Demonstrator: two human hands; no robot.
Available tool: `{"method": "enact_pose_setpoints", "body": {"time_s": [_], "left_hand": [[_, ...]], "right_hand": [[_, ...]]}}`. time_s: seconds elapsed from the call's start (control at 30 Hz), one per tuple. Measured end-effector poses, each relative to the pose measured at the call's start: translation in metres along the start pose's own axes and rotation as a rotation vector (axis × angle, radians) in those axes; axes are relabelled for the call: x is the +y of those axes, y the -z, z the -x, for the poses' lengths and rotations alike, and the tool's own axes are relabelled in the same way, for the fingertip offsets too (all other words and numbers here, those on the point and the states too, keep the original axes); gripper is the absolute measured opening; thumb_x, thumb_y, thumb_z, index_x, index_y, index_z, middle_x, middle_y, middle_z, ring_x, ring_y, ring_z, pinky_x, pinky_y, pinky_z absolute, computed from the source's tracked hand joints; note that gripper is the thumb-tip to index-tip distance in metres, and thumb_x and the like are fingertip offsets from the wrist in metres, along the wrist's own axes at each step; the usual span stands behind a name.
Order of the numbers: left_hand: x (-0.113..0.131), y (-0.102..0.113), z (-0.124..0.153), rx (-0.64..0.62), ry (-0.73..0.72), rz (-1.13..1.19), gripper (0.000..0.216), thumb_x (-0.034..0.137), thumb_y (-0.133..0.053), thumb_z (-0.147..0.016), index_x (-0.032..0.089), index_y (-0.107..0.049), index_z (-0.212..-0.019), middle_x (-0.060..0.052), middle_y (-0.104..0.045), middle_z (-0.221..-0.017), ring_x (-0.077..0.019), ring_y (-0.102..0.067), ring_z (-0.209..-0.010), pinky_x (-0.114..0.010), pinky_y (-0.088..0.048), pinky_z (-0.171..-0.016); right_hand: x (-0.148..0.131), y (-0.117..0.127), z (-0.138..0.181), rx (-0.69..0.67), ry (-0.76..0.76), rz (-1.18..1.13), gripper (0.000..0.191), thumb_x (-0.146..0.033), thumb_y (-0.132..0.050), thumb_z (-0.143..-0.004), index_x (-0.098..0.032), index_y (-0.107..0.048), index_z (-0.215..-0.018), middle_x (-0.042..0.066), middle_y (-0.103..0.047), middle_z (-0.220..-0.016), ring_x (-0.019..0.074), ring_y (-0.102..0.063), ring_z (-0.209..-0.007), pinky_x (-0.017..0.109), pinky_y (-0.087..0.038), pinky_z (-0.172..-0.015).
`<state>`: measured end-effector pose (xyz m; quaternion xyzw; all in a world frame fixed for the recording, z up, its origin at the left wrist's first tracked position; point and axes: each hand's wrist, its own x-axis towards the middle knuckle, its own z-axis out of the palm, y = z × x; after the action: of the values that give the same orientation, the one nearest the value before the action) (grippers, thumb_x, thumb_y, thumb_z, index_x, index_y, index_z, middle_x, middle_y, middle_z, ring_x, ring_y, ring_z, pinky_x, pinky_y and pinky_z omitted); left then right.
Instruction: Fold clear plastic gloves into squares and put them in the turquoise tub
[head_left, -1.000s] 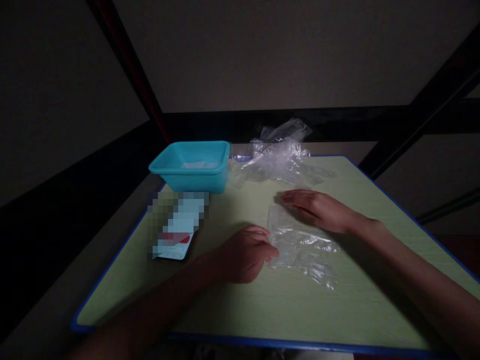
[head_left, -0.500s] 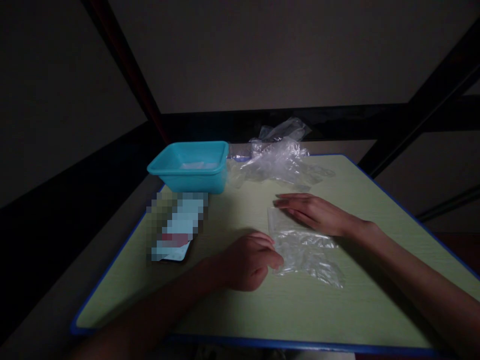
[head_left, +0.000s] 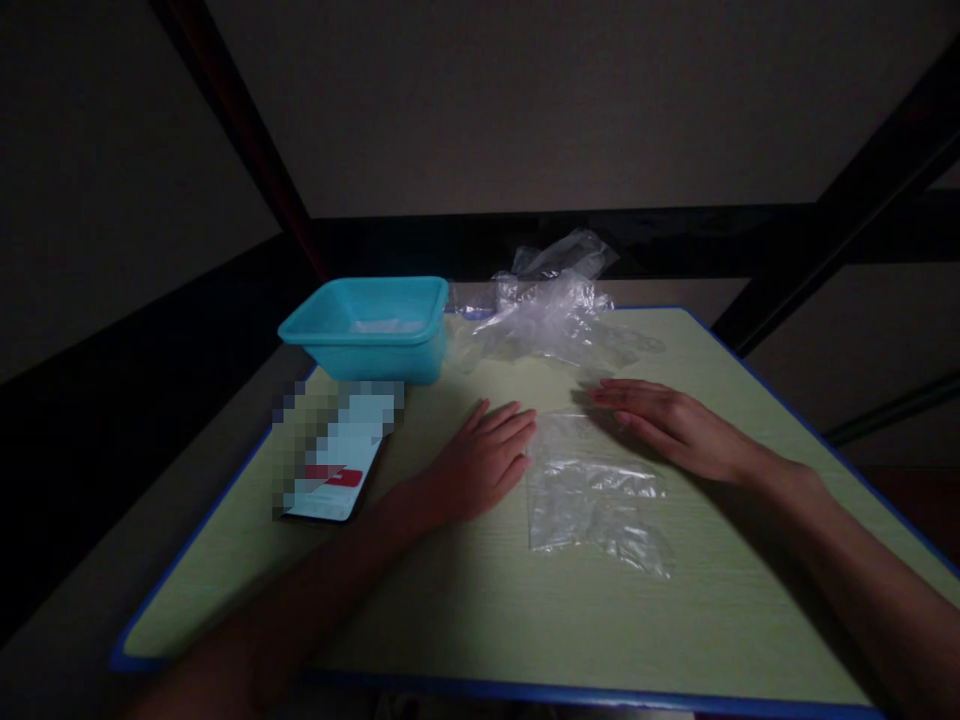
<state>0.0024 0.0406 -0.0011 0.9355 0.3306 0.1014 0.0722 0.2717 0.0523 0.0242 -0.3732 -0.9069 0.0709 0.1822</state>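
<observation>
A clear plastic bag (head_left: 592, 495) lies flat on the table, crinkled toward its near right corner. My left hand (head_left: 487, 460) rests beside its left edge, fingers stretched out with the tips by the upper left corner. Above the bag's far right part, my right hand (head_left: 667, 425) is held with its fingers extended to the left; whether it touches the plastic I cannot tell. Neither hand grips anything. Farther back is a heap of crumpled clear plastic bags (head_left: 555, 320).
A turquoise plastic basin (head_left: 367, 335) with something pale inside stands at the back left. In front of it lies a phone (head_left: 337, 470), its lit screen partly blurred out. The pale green table (head_left: 450, 620) has a blue edge, with a wall behind.
My left hand has uncurled from the bag's near left corner and moved away toward its upper left. My right hand has shifted slightly right. The bag stays flat.
</observation>
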Motion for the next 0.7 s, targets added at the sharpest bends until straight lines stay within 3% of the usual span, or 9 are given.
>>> {"method": "enact_pose_setpoints", "body": {"time_s": [0.23,0.33,0.53,0.7], "left_hand": [[0.000,-0.001,0.002,0.006,0.015,0.008,0.041,0.021,-0.031,-0.092,0.012,-0.043,-0.130,-0.012,-0.042,-0.140,-0.0233,-0.031,-0.133,-0.049,-0.018,-0.110],[-0.001,-0.002,0.002,0.008,0.009,0.014,0.041,0.020,-0.031,-0.091,0.013,-0.043,-0.130,-0.012,-0.042,-0.140,-0.0230,-0.031,-0.133,-0.049,-0.018,-0.110],[0.000,-0.001,0.001,-0.016,0.028,0.033,0.042,0.020,-0.030,-0.091,0.012,-0.043,-0.130,-0.012,-0.042,-0.140,-0.0228,-0.032,-0.133,-0.048,-0.020,-0.109],[0.000,0.000,0.001,-0.034,0.029,0.038,0.043,0.020,-0.028,-0.092,0.009,-0.040,-0.132,-0.012,-0.039,-0.142,-0.0230,-0.030,-0.133,-0.047,-0.020,-0.110]], "right_hand": [[-0.029,-0.021,-0.015,-0.140,0.091,0.021,0.041,-0.029,-0.035,-0.094,-0.017,-0.045,-0.132,0.010,-0.048,-0.136,0.0236,-0.037,-0.130,0.054,-0.027,-0.106],[-0.035,-0.028,-0.018,-0.188,0.106,0.027,0.044,-0.032,-0.036,-0.094,-0.015,-0.041,-0.134,0.013,-0.043,-0.139,0.0247,-0.037,-0.130,0.056,-0.023,-0.107],[-0.017,-0.021,-0.004,-0.165,0.029,-0.032,0.042,-0.038,-0.036,-0.095,-0.019,-0.048,-0.130,0.011,-0.047,-0.135,0.0247,-0.042,-0.126,0.057,-0.023,-0.106],[-0.001,-0.008,0.005,-0.194,0.005,0.024,0.040,-0.039,-0.035,-0.095,-0.020,-0.054,-0.124,0.010,-0.052,-0.132,0.0245,-0.047,-0.122,0.054,-0.032,-0.103]]}}
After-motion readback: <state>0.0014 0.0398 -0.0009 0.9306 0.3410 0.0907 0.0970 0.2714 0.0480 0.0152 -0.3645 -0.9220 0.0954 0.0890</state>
